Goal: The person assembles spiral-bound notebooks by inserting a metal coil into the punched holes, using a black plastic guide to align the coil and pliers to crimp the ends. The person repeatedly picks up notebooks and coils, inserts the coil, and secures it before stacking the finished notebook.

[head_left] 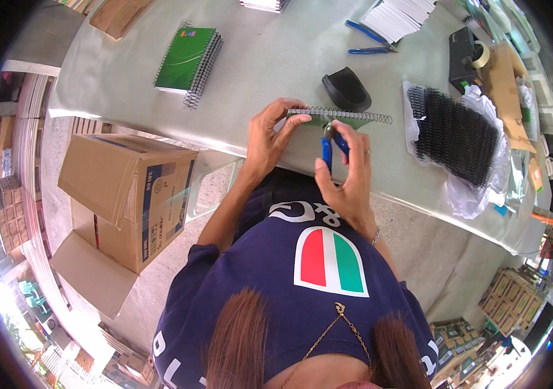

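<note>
My left hand [270, 134] grips the left end of a green notebook [354, 121], which stands on edge with its spine up. A black spiral coil [341, 111] runs along that spine, and its right end sticks out past the cover. In my right hand [349, 172] are blue-handled pliers [327, 153], their jaws up against the notebook just below the coil. Whether the jaws touch the wire cannot be made out. Just beyond the notebook lies a black curved piece [346, 89], shaped like a shallow scoop.
Green spiral notebooks [189, 59] are stacked at the left. Many black coils [458, 136] lie on white plastic at the right, near a tape dispenser [464, 58]. Farther back are more blue-handled pliers [370, 50] and a paper stack [399, 18]. An open cardboard box [127, 194] stands left of me.
</note>
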A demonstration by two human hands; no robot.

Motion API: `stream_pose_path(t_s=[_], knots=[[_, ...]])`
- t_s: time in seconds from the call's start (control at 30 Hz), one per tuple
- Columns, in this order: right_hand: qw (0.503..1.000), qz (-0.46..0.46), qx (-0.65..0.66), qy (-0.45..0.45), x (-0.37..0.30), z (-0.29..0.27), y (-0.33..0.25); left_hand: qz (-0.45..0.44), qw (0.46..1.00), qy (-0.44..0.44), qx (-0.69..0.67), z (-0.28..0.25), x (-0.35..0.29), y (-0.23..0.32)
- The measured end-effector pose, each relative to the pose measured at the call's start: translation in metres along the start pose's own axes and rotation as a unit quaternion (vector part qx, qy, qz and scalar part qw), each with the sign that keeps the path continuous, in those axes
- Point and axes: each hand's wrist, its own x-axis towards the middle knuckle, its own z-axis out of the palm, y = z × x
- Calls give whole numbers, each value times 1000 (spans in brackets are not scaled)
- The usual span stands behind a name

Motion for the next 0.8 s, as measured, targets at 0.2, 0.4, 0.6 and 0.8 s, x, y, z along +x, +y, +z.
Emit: stream_pose_path(t_s=[0.2, 0.4, 0.6, 0.8], knots=[[998, 7, -60, -4, 4, 17, -1, 10, 1000, 8, -15, 1, 0, 3], [995, 12, -94, -4, 8, 25, -2, 15, 1000, 10, 21, -1, -4, 10], [995, 24, -93, -33, 4, 26, -3, 6, 999, 28, 34, 1, -6, 16], [995, 31, -71, -55, 2, 23, -6, 36, 996, 50, 71, 6, -11, 16]])
